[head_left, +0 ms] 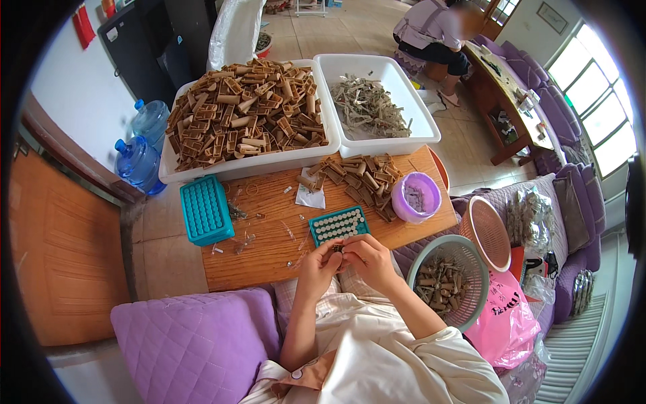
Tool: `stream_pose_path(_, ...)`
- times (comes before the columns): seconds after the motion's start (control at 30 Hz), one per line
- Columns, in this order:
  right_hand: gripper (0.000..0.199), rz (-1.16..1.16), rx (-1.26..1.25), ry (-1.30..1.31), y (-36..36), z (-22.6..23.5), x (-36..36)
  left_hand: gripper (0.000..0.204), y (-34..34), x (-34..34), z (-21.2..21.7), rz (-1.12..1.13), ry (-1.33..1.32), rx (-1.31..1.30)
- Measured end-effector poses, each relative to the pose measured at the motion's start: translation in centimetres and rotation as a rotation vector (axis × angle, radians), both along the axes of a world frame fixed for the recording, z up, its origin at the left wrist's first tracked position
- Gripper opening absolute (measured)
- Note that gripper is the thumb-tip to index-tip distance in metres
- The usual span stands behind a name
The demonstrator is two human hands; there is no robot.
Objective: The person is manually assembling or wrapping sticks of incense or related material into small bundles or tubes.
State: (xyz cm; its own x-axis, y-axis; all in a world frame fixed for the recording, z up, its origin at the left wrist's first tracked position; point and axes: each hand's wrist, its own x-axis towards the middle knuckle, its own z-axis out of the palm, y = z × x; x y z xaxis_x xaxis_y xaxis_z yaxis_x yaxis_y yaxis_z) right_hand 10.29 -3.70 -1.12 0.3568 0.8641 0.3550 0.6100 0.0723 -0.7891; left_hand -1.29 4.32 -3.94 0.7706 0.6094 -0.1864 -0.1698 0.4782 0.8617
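My left hand (319,271) and my right hand (369,260) meet at the near edge of the wooden table (266,266). Between their fingertips is a small dark piece (338,248), mostly hidden and too small to name. Both hands are closed around it. Just beyond them lies a teal tray (313,223) with rows of white round pieces. Behind that tray, brown half-tube pieces (363,180) lie in a loose heap, and a light-purple tub (429,214) holds greyish bits. A white scrap of paper (311,196) sits left of the heap.
A white bin (232,167) heaped with brown pieces and another white bin (387,145) with grey strips stand at the back. Teal stacked trays (204,212) are at left. A grey-green basket (474,296), pink basket (486,232) and pink bag (501,323) sit right. A person (431,30) sits far off.
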Motion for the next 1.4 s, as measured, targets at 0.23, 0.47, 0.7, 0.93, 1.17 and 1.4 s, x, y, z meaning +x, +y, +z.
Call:
stream_pose_path(0.23, 0.015, 0.213, -0.376, 0.018, 0.0, 0.2, 2.9, 0.026, 0.2, -0.1, -0.5, -0.275, 0.229, 0.151)
stream_pose_path(0.47, 0.041, 0.418, -0.568, 0.260, 0.7, 1.6, 6.3, 0.025, 0.7, -0.2, -0.6, -0.395, -0.155, -0.073)
stream_pose_path(0.7, 0.015, -0.339, -0.308, -0.028, 0.5, -6.1, 8.7, 0.023, 2.3, -1.0, -1.8, -0.130, -0.016, -0.213)
stream_pose_path(0.93, 0.012, -0.445, -0.205, -0.348, 1.8, -8.0, 6.8, 0.028, 1.0, -0.1, -1.9, -0.059, -0.005, -0.221)
stream_pose_path(1.17, 0.007, -0.423, -0.288, -0.302, 2.1, -7.2, 6.3, 0.029, 0.5, 0.3, -1.6, -0.035, -0.068, -0.218)
stream_pose_path(1.4, 0.008, -0.377, -0.210, -0.160, 2.2, -6.4, 5.8, 0.032, 0.6, 0.2, -1.0, -0.013, -0.120, -0.249)
